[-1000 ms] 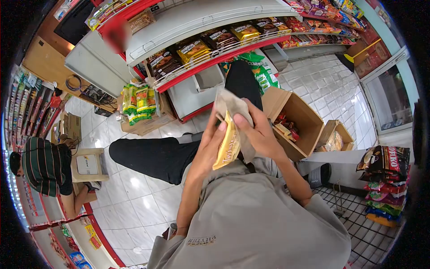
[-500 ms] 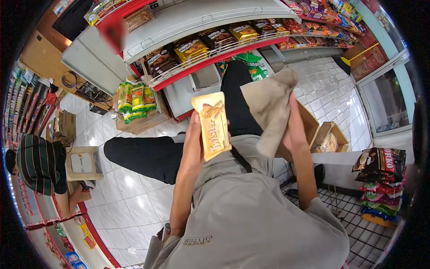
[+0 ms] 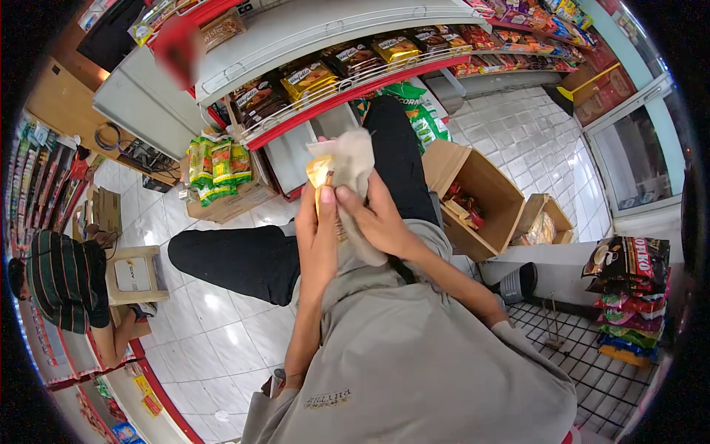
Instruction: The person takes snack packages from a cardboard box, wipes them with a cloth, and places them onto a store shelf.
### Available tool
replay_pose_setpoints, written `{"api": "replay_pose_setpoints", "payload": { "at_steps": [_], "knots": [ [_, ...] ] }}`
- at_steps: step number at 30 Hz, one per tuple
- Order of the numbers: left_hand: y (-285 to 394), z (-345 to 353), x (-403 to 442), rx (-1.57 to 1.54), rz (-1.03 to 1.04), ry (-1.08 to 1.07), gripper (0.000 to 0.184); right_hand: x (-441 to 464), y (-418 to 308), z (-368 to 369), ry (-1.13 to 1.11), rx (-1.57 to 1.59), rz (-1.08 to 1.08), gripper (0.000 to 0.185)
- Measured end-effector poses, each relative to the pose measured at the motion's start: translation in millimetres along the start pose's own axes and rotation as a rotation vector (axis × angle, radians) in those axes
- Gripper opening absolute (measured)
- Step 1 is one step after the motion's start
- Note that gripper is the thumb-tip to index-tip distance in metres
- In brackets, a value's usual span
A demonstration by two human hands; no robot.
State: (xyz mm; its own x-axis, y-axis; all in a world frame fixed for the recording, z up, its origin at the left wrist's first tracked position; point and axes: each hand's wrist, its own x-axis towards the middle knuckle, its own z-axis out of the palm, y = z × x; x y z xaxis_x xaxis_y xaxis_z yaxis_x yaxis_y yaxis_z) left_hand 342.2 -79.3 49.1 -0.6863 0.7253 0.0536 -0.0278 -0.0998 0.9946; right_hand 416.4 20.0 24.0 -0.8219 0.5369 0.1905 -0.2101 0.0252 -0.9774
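Observation:
Both hands meet above my lap in the head view. My left hand [image 3: 318, 229] grips a yellow snack packet [image 3: 319, 169], held upright and partly covered. My right hand [image 3: 379, 220] holds a beige cloth [image 3: 356, 154] against the packet's right side, and the cloth wraps over part of it. Its lower end hangs below my right fingers. The two thumbs are close together on the front of the packet and cloth. Most of the packet's print is hidden.
An open cardboard box [image 3: 497, 194] with red packets stands right of my legs, beside a smaller box [image 3: 563, 222]. Green-yellow packets [image 3: 220, 169] top a carton at left. Ahead is a shelf [image 3: 325, 37] with wafer packs. A person [image 3: 66, 281] in a striped shirt is at far left.
The hands were apart half a second ago, with the packet face showing and the cloth held out to the right. Now the cloth is back against the packet and the hands are together.

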Motion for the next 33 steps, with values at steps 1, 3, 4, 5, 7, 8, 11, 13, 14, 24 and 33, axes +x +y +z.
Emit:
{"api": "replay_pose_setpoints", "payload": {
  "at_steps": [1,3,4,5,7,8,11,13,14,24,33],
  "knots": [
    [-0.6,-0.3,1.5,-0.011,0.038,0.06,0.055,3.2,-0.9,5.9,0.023,0.06,0.033,0.046],
    [-2.7,-0.3,-0.3,-0.034,0.104,0.181,0.056,-0.7,0.9,11.3,0.049,0.122,0.074,0.044],
    [-3.3,0.6,-1.2,-0.033,0.099,0.177,0.056,-7.5,3.0,13.8,0.018,0.039,-0.007,0.041],
    [-3.4,2.5,-0.7,0.014,0.164,0.264,0.057,-12.6,2.4,16.4,-0.012,-0.047,-0.09,0.038],
    [-6.2,9.7,-1.2,0.081,0.261,0.393,0.06,-12.8,-3.3,9.0,-0.039,-0.136,-0.172,0.036],
    [-8.8,14.1,-2.5,0.103,0.292,0.435,0.06,-4.1,-23.9,-7.1,-0.093,-0.233,-0.013,0.037],
    [-26.9,28.2,-7.7,0.049,0.135,0.413,0.064,9.9,-54.7,-39.0,-0.205,-0.418,0.299,0.041],
    [-24.3,28.6,-8.2,-0.022,0.104,0.426,0.064,9.7,-46.2,-45.9,-0.308,-0.509,0.3,0.036],
    [-20.8,29.1,-9.4,-0.093,0.069,0.435,0.065,7.0,-38.6,-44.7,-0.335,-0.529,0.302,0.035],
    [-41.9,23.6,-8.4,-0.379,-0.009,0.376,0.06,-2.6,-58.6,-52.1,-0.212,-0.199,0.072,0.036],
    [-18.0,-36.6,-2.7,0.173,0.091,-0.281,0.042,-8.0,-38.9,-97.8,-0.111,-0.873,-0.254,0.035]
  ]
}}
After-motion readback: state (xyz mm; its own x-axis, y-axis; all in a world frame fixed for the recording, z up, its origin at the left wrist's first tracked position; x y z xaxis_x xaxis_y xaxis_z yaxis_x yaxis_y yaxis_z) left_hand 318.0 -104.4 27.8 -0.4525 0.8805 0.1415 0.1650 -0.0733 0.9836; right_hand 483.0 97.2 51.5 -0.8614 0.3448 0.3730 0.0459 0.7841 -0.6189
